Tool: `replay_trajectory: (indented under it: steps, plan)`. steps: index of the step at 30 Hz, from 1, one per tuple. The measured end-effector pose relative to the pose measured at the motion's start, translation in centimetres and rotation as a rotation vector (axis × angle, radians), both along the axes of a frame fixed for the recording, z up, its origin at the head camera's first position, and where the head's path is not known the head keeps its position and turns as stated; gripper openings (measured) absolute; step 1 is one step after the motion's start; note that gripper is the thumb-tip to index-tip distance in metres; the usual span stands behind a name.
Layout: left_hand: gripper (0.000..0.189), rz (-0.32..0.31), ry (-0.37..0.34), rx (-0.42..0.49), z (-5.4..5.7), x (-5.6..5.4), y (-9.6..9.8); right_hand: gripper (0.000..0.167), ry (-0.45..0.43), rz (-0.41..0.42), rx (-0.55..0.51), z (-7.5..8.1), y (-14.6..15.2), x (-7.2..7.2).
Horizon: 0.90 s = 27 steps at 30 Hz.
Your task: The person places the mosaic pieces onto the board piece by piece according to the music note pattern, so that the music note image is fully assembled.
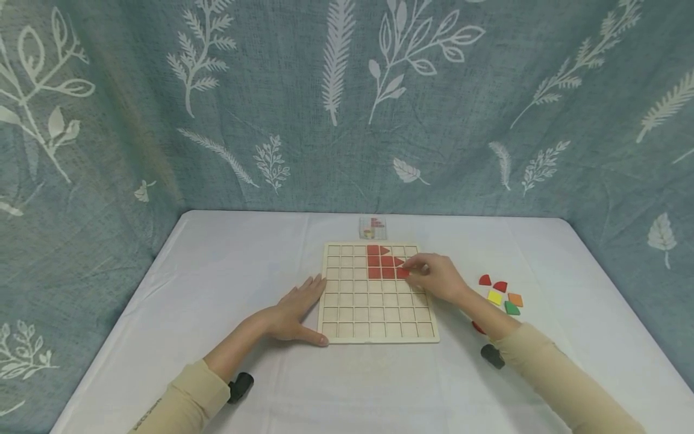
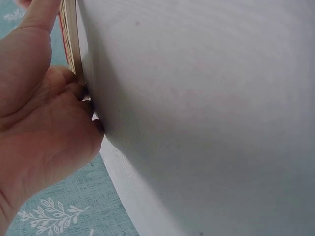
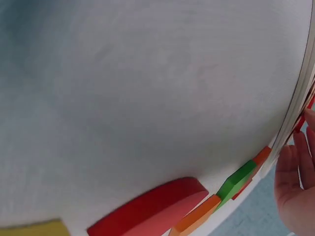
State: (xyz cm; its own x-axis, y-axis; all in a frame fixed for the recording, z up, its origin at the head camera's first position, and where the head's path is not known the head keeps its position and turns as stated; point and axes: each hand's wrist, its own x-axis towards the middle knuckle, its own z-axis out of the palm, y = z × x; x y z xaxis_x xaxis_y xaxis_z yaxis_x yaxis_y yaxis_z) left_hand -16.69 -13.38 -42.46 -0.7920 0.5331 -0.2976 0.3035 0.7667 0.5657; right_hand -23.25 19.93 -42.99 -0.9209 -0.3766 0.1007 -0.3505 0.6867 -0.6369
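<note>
A pale wooden grid board lies on the table. Red square tiles and red triangles fill several cells at its upper middle. My left hand rests along the board's left edge, fingers extended and thumb at the lower left corner. In the left wrist view the fingers of that hand lie beside the board's side. Over the right part of the board, my right hand pinches a red tile at the end of the third row; its fingertips partly hide the tile's shape.
Right of the board lie red quarter-circle tiles, a yellow square, an orange tile and a green tile. Another red piece shows beside the right forearm. A small pattern card lies behind the board.
</note>
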Motion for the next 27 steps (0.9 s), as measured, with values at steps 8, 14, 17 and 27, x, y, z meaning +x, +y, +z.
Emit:
replay_trajectory:
  steps: [8, 14, 17, 27]
  plan:
    - [0.121, 0.006, -0.004, 0.001, -0.1, 0.0, 0.0, 0.020, 0.006, 0.013, -0.001, 0.1, 0.0, 0.2]
    - [0.121, 0.002, -0.007, 0.005, 0.0, 0.0, 0.1, 0.024, -0.091, -0.070, -0.048, 0.3, 1.0, 0.1]
    - [0.121, 0.001, -0.009, 0.004, 0.0, 0.0, 0.1, 0.026, -0.139, -0.140, -0.068, 0.4, 2.2, 0.1]
    - [0.121, 0.002, -0.010, -0.008, 0.1, 0.1, 0.0, 0.030, -0.250, -0.317, -0.055, 0.8, 6.0, 1.2]
